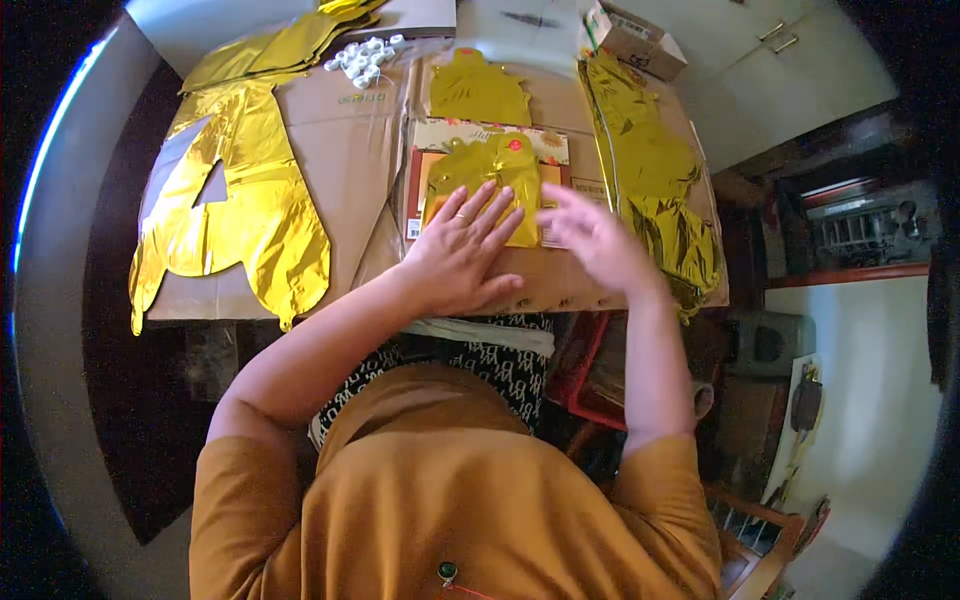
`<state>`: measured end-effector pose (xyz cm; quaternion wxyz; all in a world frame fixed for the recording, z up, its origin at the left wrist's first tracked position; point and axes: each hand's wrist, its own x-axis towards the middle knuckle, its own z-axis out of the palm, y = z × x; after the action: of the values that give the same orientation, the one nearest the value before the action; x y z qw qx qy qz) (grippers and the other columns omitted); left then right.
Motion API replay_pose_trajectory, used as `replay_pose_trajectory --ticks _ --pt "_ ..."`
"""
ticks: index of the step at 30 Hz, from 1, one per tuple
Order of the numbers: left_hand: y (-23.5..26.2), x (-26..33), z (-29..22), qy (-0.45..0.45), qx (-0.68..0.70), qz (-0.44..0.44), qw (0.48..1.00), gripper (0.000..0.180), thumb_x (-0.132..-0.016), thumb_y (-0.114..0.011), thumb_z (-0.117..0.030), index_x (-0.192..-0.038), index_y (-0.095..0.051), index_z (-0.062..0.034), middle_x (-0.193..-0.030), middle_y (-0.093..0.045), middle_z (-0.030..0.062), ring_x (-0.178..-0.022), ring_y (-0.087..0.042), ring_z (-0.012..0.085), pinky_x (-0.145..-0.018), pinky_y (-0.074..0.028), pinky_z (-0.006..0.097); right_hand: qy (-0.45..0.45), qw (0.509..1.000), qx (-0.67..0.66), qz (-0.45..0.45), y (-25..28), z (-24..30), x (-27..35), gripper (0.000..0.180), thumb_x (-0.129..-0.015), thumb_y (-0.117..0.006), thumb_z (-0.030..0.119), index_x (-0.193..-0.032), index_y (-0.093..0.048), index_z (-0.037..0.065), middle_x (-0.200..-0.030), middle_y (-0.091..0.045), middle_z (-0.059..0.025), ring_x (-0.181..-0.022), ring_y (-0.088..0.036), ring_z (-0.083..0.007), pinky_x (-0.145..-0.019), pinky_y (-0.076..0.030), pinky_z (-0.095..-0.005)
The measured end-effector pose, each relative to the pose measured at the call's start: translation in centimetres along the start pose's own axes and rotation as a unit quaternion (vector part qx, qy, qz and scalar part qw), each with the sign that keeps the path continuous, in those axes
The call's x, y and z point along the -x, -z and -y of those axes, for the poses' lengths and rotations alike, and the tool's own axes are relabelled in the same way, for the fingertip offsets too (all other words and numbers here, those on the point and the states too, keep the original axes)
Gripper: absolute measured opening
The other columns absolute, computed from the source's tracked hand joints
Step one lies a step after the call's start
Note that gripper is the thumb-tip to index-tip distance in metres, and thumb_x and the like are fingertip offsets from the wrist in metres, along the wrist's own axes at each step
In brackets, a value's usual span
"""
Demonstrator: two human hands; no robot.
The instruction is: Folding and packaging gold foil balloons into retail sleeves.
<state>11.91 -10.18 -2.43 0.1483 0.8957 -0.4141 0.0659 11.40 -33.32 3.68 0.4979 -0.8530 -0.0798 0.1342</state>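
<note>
Left hand [465,245]: palm down, wide open, fingers long and a little apart, thumb out to the side. It lies over the lower part of a folded gold foil balloon [490,163], fingers resting flat on the foil rather than gripping it; a thin ring shows on one finger.

Right hand [597,243]: loosely open, fingers reaching out toward the balloon's right edge. Blurred; cannot tell whether the fingertips touch the foil or hang just above it.

Position of the folded balloon: on top of a printed card [553,147], near the front edge of the cardboard [360,200] that covers the work surface, straight in front of the person. A small red spot marks its upper right.

Around it: another folded gold foil piece [480,92] just beyond the card. To the left, a large flat foil shape [240,225] with a triangular hole, its lower ends hanging past the cardboard's edge. To the right, a long stack of gold foil [645,150]. Farther back, a cluster of small white rolls [365,60] on the left and a small carton [637,42] on the right.
</note>
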Motion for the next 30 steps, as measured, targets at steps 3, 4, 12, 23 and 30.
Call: replay_pose_trajectory --ticks 3,4,12,23,30 --pt "0.2 -0.3 -0.2 -0.006 -0.003 0.004 1.0 0.083 -0.094 -0.047 -0.06 -0.152 -0.032 -0.003 -0.158 -0.029 0.0227 -0.147 -0.024 0.0403 -0.12 -0.016 0.054 0.076 0.988 0.106 -0.078 4.6 -2.6 -5.5 0.042 -0.093 -0.068 0.018 -0.13 -0.057 0.002 -0.111 -0.068 -0.012 -0.102 -0.062 -0.0155 -0.091 -0.051 -0.0331" --pt "0.1 -0.1 -0.2 -0.004 -0.002 0.003 1.0 0.082 -0.094 -0.047 -0.06 -0.152 -0.032 -0.0048 -0.158 -0.028 0.0233 -0.147 -0.023 0.0407 -0.12 -0.016 0.055 0.089 0.981 0.144 -0.093 4.9 -2.4 -7.3 0.043 -0.09 -0.072 0.019 -0.127 -0.059 0.002 -0.108 -0.068 -0.0109 -0.1 -0.062 -0.0162 -0.09 -0.051 -0.0331" --pt "0.4 0.1 -0.3 -0.013 -0.005 0.011 1.0 0.073 -0.093 -0.045 -0.063 -0.154 -0.034 -0.0239 -0.158 -0.025 0.0256 -0.148 -0.02 0.0437 -0.119 -0.013 0.059 0.052 0.941 0.32 0.102 7.1 -1.2 -16.4 0.039 -0.075 -0.083 0.018 -0.103 -0.061 0.002 -0.092 -0.062 -0.0044 -0.082 -0.058 -0.0155 -0.074 -0.049 -0.0313" --pt "0.9 -0.2 -0.3 -0.008 0.099 -0.078 0.992 0.072 -0.092 -0.054 -0.057 -0.148 -0.043 -0.0143 -0.153 -0.033 0.025 -0.145 -0.025 0.0447 -0.118 -0.016 0.059 0.164 0.94 -0.206 -0.217 19.6 1.7 -12.7 0.025 -0.097 -0.061 0.012 -0.119 -0.057 0.003 -0.113 -0.067 -0.0091 -0.103 -0.064 -0.0167 -0.092 -0.05 -0.0321" --pt "3.9 6.4 -2.3 -0.255 0.091 -0.232 0.934 0.032 -0.071 -0.074 -0.027 -0.097 -0.064 -0.0118 -0.105 -0.06 0.0034 -0.098 -0.057 0.0219 -0.084 -0.045 0.044 0.012 0.982 -0.174 0.072 10.8 -0.1 -8.2 0.025 -0.09 -0.068 0.006 -0.113 -0.061 0.005 -0.098 -0.067 -0.003 -0.086 -0.063 -0.0098 -0.077 -0.052 -0.0246"
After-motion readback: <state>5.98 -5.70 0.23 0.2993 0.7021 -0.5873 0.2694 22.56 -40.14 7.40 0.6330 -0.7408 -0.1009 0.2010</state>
